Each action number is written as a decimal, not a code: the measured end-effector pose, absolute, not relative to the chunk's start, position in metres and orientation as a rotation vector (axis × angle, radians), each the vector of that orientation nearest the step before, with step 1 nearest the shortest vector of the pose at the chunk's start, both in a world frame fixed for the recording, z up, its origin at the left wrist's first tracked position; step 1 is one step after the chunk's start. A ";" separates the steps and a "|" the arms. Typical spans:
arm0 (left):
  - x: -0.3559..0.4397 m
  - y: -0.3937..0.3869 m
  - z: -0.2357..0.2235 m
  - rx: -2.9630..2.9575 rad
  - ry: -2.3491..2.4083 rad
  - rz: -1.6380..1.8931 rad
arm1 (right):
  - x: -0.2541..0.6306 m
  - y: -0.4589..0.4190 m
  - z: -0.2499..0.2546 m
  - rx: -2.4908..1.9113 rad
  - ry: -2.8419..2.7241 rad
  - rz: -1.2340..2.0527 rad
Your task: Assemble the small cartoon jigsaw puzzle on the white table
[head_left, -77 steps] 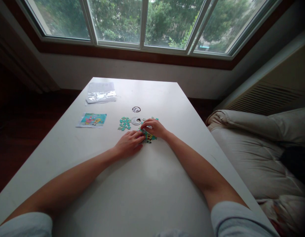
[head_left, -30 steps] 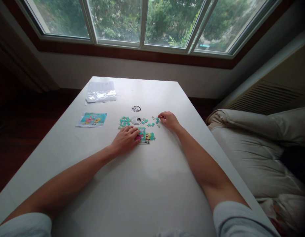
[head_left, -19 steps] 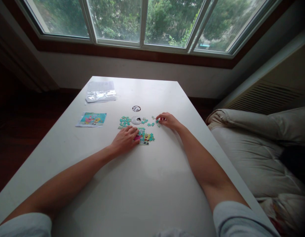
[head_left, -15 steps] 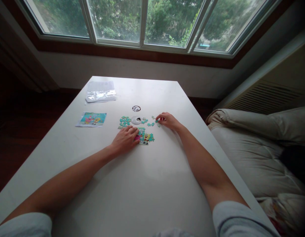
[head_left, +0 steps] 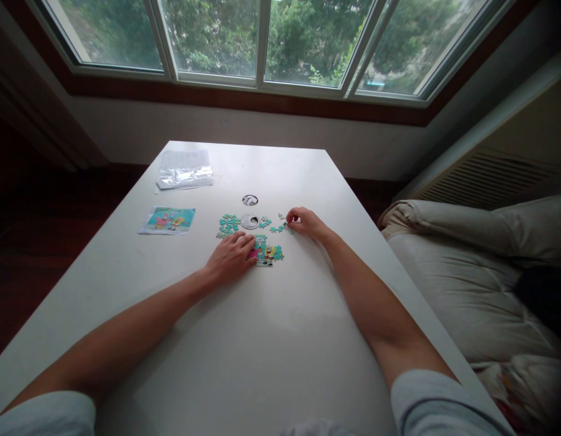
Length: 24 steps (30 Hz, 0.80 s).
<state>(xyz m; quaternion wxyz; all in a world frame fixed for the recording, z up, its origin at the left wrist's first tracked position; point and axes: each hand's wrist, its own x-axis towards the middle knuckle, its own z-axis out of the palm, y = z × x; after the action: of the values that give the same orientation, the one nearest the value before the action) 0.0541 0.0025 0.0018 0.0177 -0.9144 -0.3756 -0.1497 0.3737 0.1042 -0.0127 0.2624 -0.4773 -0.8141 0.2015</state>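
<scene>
My left hand (head_left: 231,257) lies flat, fingers stretched out, over the left part of a partly joined jigsaw puzzle (head_left: 268,254) with cartoon figures. That hand hides some of the puzzle. To the right and a bit farther off, my right hand (head_left: 305,222) has thumb and fingertips pinched together at a small teal puzzle piece (head_left: 286,224), low over the table. Loose puzzle pieces (head_left: 229,224) lie in a cluster just beyond my left fingers. A few more loose pieces (head_left: 275,229) are scattered between the puzzle and my right hand.
Among the pieces sits a round silvery disc (head_left: 250,221), with a second round disc (head_left: 250,200) behind it. A printed reference picture (head_left: 168,220) lies at the left. Clear plastic packaging (head_left: 185,169) rests at the back left of the white table (head_left: 244,339). A cushioned seat (head_left: 448,290) stands on the right.
My right fingertips have closed tighter and shifted very slightly at the loose puzzle piece. My left hand stays where it was on the puzzle.
</scene>
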 end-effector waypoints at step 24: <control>0.051 -0.002 0.011 -2.948 -1.116 -0.500 | 0.316 0.083 -0.007 -1.069 -1.704 1.260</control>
<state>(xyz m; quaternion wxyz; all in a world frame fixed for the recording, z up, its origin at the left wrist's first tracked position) 0.0510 -0.0025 0.0106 -0.0251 -0.9234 -0.3495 -0.1564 0.3162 0.0829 -0.0070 0.3747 -0.4176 -0.6655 0.4923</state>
